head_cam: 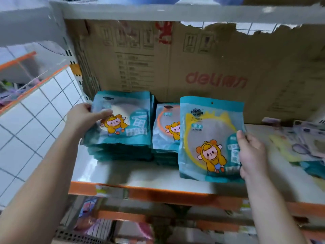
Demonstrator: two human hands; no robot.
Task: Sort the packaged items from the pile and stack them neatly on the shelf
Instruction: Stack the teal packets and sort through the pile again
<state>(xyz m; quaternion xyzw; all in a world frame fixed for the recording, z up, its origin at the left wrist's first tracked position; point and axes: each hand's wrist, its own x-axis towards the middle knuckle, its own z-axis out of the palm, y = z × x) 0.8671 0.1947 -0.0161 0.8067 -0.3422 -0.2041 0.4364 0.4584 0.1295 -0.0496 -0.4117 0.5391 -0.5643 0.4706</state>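
White square-tiled wall [35,120] runs along your left, and a flattened brown cardboard sheet with red "deli" lettering [211,67] lines the back of the white metal shelf with an orange front edge [112,175].

Two stacks of teal plastic packets with a cartoon figure in a yellow hood stand side by side at the shelf's left end: the taller left stack [123,148] and a lower second stack [165,134] whose top packet shows an orange ring.

Your left hand [82,117] grips the top teal packet [130,124] of the left stack at its left edge, thumb laid across the front; the other fingers are hidden behind it.

Your right hand [251,152] pinches a teal mirror packet with a yellow ring [207,138] by its right edge, thumb on the front, fingers out of sight behind. You hold it upright, just in front of the second stack, covering part of it.

A loose pile of mixed pastel packets [302,143] lies blurred at the shelf's right end.
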